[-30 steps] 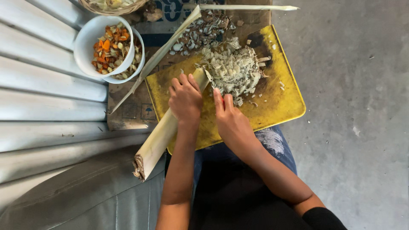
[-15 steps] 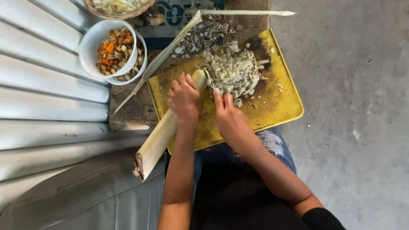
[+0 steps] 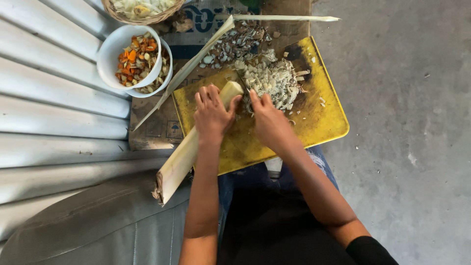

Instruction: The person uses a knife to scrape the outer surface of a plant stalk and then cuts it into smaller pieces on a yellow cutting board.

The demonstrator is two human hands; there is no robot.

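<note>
stalk [image 3: 189, 149] gripped by left hand [image 3: 212, 115] on yellow board [image 3: 324, 122]; right hand's [image 3: 267, 118] grip unclear; concrete floor [image 3: 407, 98].

From my feed this looks like a makeshift cooking spot at a home, set up low on the ground rather than in a fitted kitchen. A worn yellow cutting board [image 3: 319, 122] sits on flattened cardboard [image 3: 157, 127] at centre, over a bare concrete floor [image 3: 412, 98] filling the right side. Corrugated metal sheeting [image 3: 54, 118] runs down the left. At upper left I see stacked white bowls [image 3: 110, 56] of chopped vegetables and a woven basket [image 3: 142, 19].
</note>
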